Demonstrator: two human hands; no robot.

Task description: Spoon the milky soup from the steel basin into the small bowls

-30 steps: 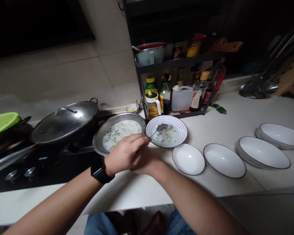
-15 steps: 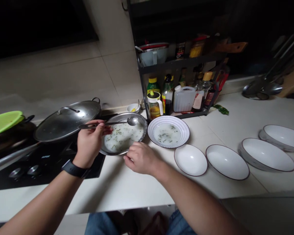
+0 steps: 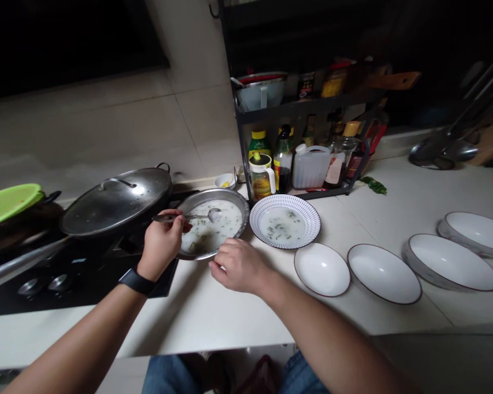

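My left hand (image 3: pixel 163 241), closed round the dark handle, holds a metal spoon (image 3: pixel 200 216) over the near-left side of a metal basin (image 3: pixel 245 210). The spoon's bowl is at the surface of a whitish soup (image 3: pixel 219 227) with green bits. My right hand (image 3: pixel 238 265) is curled at the basin's near-right rim, its fingers closed over the edge; the fingertips are partly hidden. Right of the basin stands a patterned plate (image 3: pixel 314 221) with similar soup in it.
White bowls (image 3: pixel 322 268) with dark rims line the counter to the right. A lidded wok (image 3: pixel 119 202) and a pot with a green cover (image 3: pixel 10 205) stand on the stove at left. Behind the plate, a black rack (image 3: pixel 304 106) holds bottles and jars.
My left hand has moved right and slightly down, lowering the spoon's bowl from above the basin to the soup's surface. My right hand has stayed at the rim.
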